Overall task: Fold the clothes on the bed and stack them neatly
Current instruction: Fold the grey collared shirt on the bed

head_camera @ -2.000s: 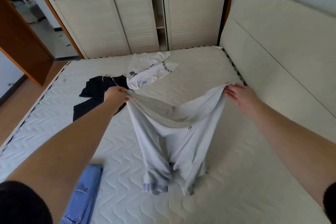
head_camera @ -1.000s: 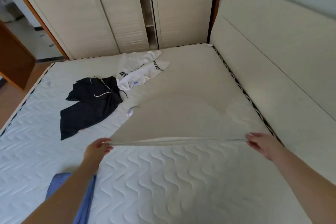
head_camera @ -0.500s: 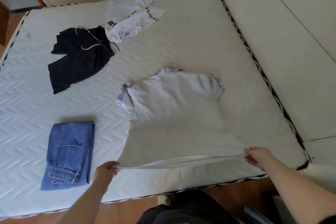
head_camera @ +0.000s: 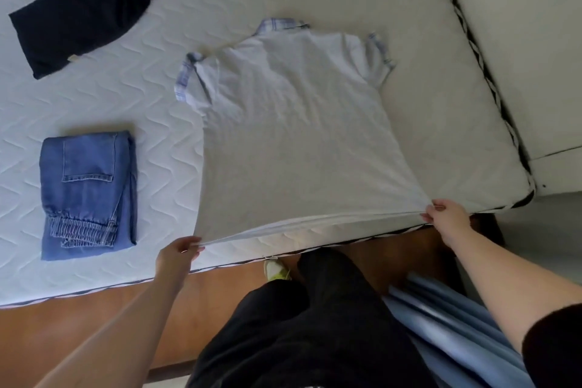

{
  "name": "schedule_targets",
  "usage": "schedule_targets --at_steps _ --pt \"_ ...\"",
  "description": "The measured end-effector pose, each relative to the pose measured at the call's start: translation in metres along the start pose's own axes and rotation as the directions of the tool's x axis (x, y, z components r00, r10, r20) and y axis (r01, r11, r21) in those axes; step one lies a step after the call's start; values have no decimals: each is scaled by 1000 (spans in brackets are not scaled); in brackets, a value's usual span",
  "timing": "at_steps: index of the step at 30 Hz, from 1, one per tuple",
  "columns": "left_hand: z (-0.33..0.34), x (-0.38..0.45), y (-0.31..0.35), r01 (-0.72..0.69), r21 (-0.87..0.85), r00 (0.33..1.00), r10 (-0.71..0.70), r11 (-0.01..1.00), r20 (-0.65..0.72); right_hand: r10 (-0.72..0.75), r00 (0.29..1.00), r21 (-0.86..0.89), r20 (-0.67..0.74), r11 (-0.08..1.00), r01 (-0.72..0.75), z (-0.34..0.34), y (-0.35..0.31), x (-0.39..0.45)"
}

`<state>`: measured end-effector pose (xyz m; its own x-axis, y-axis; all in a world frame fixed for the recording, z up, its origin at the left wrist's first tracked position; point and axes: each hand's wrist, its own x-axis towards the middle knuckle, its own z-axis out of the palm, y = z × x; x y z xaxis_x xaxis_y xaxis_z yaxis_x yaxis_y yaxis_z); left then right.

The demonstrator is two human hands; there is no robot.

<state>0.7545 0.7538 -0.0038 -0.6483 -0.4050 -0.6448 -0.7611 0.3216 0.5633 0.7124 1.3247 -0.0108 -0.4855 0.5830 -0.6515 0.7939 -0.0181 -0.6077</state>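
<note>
Since a moment before, the pale polo shirt (head_camera: 293,135) had settled flatter onto the mattress (head_camera: 220,3). The left hand (head_camera: 176,257) and right hand (head_camera: 447,214) each pinched a hem corner, stretching it taut to smooth creases before folding.

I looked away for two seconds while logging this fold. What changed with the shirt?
The white polo shirt, held up hanging before, now lies spread on the mattress, collar away. The left hand and right hand still pinch its hem corners. Folded jeans and black garment stayed put.
</note>
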Motion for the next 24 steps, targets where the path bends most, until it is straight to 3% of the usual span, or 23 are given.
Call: schedule_targets --at_steps 5,9,13,19,24 --pt "22 22 -38 19 97 1000 -19 995 -5 23 997 -122 -67 992 -31 12 44 33" --pt "44 31 -60 68 286 994 -89 956 62 49 984 -406 -173 907 -116 18 67 42" --pt "53 27 -61 101 306 987 -133 947 88 65 972 -414 -228 897 -157 30 65 33" --pt "54 19 -12 34 351 990 -79 936 117 -76 997 -578 16 813 72 66 30 6" --pt "56 14 54 -43 406 988 -22 913 156 -141 944 -632 299 712 306 102 -16 -9"
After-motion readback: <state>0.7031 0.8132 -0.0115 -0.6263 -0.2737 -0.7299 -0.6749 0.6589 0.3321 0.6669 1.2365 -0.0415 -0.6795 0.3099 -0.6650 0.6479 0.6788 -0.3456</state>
